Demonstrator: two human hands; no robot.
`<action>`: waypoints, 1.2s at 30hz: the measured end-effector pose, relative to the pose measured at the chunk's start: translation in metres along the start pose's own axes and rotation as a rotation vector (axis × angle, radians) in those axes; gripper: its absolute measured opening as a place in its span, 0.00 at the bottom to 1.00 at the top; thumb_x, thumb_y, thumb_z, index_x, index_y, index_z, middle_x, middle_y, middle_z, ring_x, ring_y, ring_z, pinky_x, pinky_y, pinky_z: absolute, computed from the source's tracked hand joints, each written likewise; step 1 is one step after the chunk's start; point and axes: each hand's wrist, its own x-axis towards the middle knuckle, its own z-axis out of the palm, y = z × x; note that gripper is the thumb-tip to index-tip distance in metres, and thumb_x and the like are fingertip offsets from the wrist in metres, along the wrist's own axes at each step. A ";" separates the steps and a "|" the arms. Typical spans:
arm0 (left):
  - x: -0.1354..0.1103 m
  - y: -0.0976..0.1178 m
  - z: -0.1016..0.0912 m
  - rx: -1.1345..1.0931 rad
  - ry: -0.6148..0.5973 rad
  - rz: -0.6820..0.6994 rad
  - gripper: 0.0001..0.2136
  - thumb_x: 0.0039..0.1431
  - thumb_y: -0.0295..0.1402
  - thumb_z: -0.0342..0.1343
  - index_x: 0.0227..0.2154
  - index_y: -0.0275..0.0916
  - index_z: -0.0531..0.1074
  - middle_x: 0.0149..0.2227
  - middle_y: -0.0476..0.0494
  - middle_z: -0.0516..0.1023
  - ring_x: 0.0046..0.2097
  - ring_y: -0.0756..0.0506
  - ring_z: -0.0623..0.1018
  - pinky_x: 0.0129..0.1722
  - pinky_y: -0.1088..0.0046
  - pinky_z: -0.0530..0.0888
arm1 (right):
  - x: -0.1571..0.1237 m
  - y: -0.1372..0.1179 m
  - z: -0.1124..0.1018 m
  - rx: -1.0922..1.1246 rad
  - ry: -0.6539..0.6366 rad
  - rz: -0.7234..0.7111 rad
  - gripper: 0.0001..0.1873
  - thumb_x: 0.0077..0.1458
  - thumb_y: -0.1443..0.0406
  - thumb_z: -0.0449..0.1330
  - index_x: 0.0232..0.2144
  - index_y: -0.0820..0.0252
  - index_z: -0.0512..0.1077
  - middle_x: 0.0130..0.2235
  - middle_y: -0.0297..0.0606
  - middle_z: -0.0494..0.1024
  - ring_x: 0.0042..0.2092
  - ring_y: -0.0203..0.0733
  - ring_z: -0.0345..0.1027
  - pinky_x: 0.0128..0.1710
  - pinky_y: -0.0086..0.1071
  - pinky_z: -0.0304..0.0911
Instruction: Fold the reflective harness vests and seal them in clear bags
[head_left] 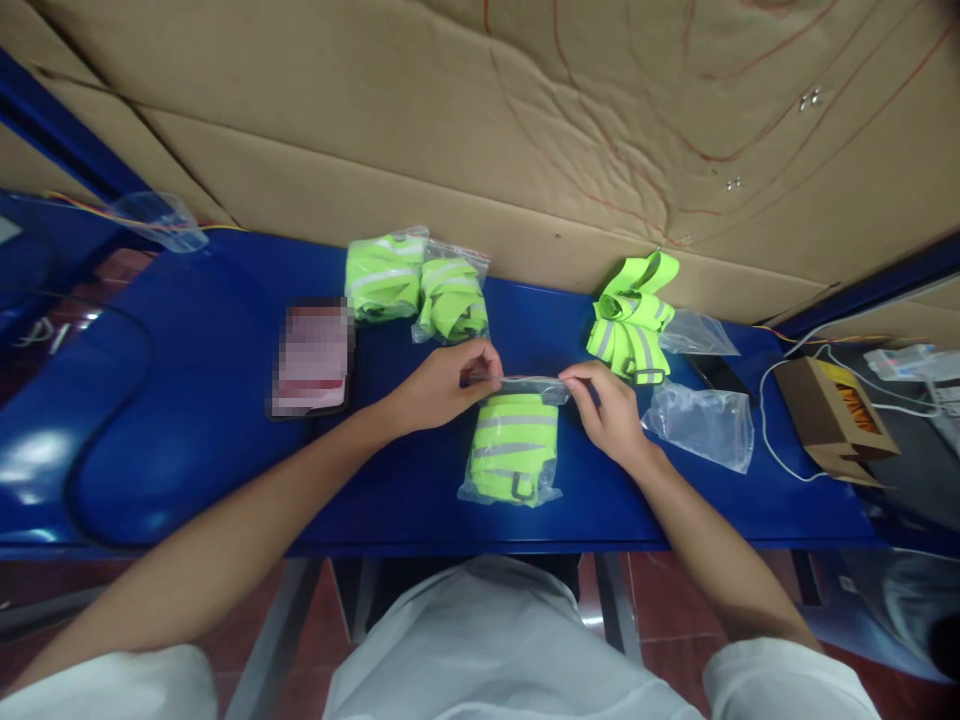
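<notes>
A clear zip bag (514,450) lies in front of me with a folded neon-yellow reflective strap inside; a dark buckle shows near its lower edge. My left hand (454,380) pinches the top left corner of the bag's mouth. At the opposite corner, my right hand (604,405) grips the same top edge between thumb and fingers. The edge is stretched straight between both hands. Beyond my left hand sit two filled bags, one bag of yellow strap (384,278) and a smaller one (451,300). Loose folded yellow straps (631,320) are heaped beyond my right hand.
Flat clear bags (701,425) lie right of my hand, by a dark flat object (716,375). A blurred-out phone-like object (311,360) is at left, a clear plastic cup (169,222) farther back. An open cardboard box (832,415) and white cables stand right. Cardboard (420,120) walls the back.
</notes>
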 end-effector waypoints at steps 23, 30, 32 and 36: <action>0.005 -0.007 0.002 -0.012 0.097 -0.192 0.19 0.61 0.49 0.63 0.43 0.38 0.83 0.40 0.43 0.85 0.38 0.45 0.79 0.39 0.70 0.72 | 0.006 0.009 0.007 0.494 -0.005 0.398 0.19 0.59 0.50 0.70 0.46 0.55 0.79 0.36 0.35 0.81 0.37 0.39 0.74 0.40 0.35 0.69; 0.005 -0.010 0.006 -0.319 0.236 -0.273 0.18 0.50 0.45 0.73 0.38 0.38 0.82 0.38 0.45 0.83 0.37 0.48 0.77 0.38 0.73 0.71 | 0.011 0.010 -0.002 0.559 -0.049 0.551 0.23 0.52 0.44 0.72 0.32 0.57 0.77 0.28 0.33 0.77 0.30 0.36 0.69 0.32 0.32 0.64; 0.005 -0.009 0.005 -0.384 0.199 -0.350 0.22 0.48 0.46 0.75 0.42 0.38 0.83 0.39 0.45 0.83 0.37 0.49 0.76 0.39 0.73 0.71 | 0.011 0.008 -0.002 0.546 -0.015 0.527 0.23 0.53 0.45 0.72 0.31 0.57 0.76 0.28 0.32 0.75 0.31 0.35 0.67 0.32 0.31 0.62; 0.004 -0.006 0.002 -0.402 0.115 -0.433 0.21 0.47 0.47 0.75 0.40 0.37 0.84 0.37 0.44 0.83 0.37 0.49 0.76 0.41 0.72 0.71 | 0.011 0.008 -0.001 0.558 -0.027 0.507 0.24 0.53 0.44 0.72 0.32 0.57 0.75 0.30 0.32 0.74 0.33 0.36 0.66 0.35 0.31 0.62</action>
